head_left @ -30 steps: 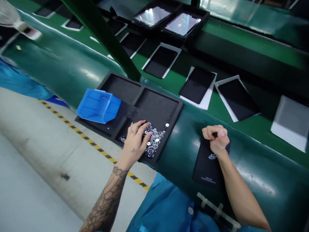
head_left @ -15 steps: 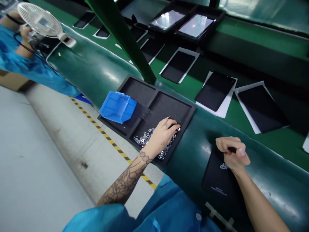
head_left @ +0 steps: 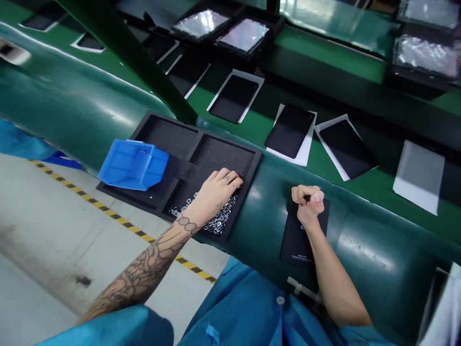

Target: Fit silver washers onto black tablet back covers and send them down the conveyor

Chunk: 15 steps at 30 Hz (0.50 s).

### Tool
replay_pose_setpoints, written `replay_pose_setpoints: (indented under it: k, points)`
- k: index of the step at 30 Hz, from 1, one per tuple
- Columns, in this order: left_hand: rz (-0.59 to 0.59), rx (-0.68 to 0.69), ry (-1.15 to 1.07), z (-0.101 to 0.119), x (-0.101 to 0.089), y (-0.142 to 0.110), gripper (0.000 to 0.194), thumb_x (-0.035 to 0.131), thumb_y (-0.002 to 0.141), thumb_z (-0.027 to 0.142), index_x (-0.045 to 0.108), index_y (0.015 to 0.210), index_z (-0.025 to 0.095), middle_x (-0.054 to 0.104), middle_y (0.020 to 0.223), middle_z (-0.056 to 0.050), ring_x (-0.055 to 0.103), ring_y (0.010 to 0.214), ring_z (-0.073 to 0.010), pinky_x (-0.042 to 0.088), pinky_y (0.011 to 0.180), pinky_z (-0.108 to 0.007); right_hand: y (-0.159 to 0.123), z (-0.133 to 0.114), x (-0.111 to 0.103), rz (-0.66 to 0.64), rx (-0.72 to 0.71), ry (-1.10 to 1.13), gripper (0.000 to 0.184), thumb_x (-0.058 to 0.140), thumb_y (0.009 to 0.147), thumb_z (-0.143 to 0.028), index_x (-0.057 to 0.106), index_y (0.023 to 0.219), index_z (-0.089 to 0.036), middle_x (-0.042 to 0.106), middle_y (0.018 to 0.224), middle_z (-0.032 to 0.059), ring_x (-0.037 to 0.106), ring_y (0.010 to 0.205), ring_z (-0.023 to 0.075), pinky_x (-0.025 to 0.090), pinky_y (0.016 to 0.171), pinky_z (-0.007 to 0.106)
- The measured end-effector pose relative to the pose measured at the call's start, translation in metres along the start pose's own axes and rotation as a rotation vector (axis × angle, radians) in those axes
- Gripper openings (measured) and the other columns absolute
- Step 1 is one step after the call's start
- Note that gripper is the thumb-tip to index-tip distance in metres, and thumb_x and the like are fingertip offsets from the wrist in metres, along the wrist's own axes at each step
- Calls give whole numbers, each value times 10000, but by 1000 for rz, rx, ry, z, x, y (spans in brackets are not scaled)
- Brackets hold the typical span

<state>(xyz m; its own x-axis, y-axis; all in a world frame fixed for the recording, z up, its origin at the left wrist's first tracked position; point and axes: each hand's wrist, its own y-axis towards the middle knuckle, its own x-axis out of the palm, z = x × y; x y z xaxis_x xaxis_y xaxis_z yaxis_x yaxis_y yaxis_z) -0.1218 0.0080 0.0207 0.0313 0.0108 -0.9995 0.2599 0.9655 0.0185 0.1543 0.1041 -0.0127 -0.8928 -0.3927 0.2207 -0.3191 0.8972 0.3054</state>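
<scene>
My left hand [head_left: 216, 192] is palm down in the right part of a black divided tray [head_left: 255, 161], its fingers curled onto the tray floor and the tips hidden. Around and under its wrist lies a heap of small shiny metal rings [head_left: 218, 223]. My right hand [head_left: 308, 204] is closed, thumb against the bent fingers, over the upper end of a black tablet-like panel [head_left: 297, 242] with pale printing. What the right fingers hold, if anything, is hidden. A blue plastic bin [head_left: 133, 166] sits on the tray's left part, a small ring inside it.
Beyond the green bench [head_left: 266, 192], several dark panels such as this one [head_left: 236, 98] lie on white sheets. A green post [head_left: 144, 62] rises behind the tray. Film-covered screens [head_left: 245, 36] are at the back. Another person's blue clothing [head_left: 21, 142] shows at left.
The view has swung to the right, so the tray and both hands appear further left. My left fingertips have gone down out of sight; a ring showed at them before. My right hand stays closed.
</scene>
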Motion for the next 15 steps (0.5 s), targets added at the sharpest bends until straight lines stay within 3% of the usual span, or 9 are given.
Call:
replay_pose_setpoints:
  k: [3,6,9,11,13,15]
  points:
    - [34,-7,7,4,-16,-2,231,500,1050,65,681,1101,200,721,1180,-136,594,1075,-324,475,856,-445,2,-1,4,36,-6,-44,766,505,962,-854,238,541,-272,172,497,-56,176,439,111,98,506,325]
    - [158,-66,-91,28,-25,-11,172,491,1087,131,653,1089,189,717,1082,-117,612,1016,-298,512,888,-435,9,-17,1,-4,76,-6,753,435,964,-861,247,521,-282,182,467,-57,193,430,121,161,479,320]
    - [245,-67,-361,77,-15,-22,131,494,1099,171,620,1073,197,690,1003,-73,638,976,-247,549,887,-381,8,-47,-20,43,67,75,706,385,996,-810,336,539,-274,266,488,-36,283,448,147,270,472,319]
    - [217,-65,-581,117,1,-29,129,496,1082,135,601,1065,208,678,1005,-61,652,980,-223,567,877,-354,-5,-70,-46,118,55,69,700,381,1003,-817,472,598,-254,407,572,-8,342,464,146,300,468,311]
    - [197,-90,-772,155,19,-35,122,505,1082,131,584,1059,221,675,994,-48,663,972,-210,591,928,-367,-31,-88,-76,186,136,-54,634,470,1012,-788,623,749,-232,600,740,27,362,455,115,301,454,295]
    - [215,-90,-935,185,33,-40,106,524,1088,143,572,1055,232,686,993,-27,680,987,-196,561,1120,-449,-67,-100,-103,248,296,-300,474,647,991,-698,687,928,-231,742,955,70,482,505,119,385,487,291]
